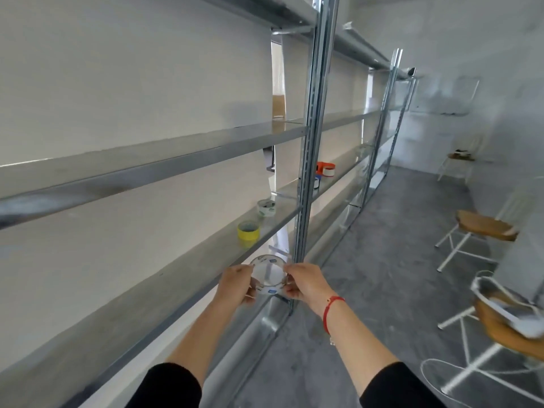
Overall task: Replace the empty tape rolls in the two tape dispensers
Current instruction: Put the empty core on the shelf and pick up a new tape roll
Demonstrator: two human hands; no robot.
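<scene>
- Tape roll [269, 290]: clear, with small blue labels on its core. It is held in the air just left of the metal post [309, 172], low down and in front of the shelf [147, 304] edge, with its open centre facing the camera.
- Left hand [235, 285]: fingers curled round the roll's left rim, pinching it between thumb and fingertips.
- Right hand [304, 282]: fingers curled round the roll's right rim in the same kind of pinch, directly in front of the post's lower part. A red bracelet [331, 309] circles this wrist.
- Yellow roll [248, 234]: lying flat on the shelf, left of the post and just beyond the held roll.
- White roll [266, 207]: carrying green print, flat on the same shelf. It is farther back than the yellow roll and still left of the post.
- Orange dispenser [325, 167]: on the shelf just right of the post, with a white roll at its front. A blue-and-white item beside it is mostly hidden by the post and cannot be identified.
- Stools [485, 226]: wooden seats on white frames, well to the right of the post on the grey floor [397, 260].
</scene>
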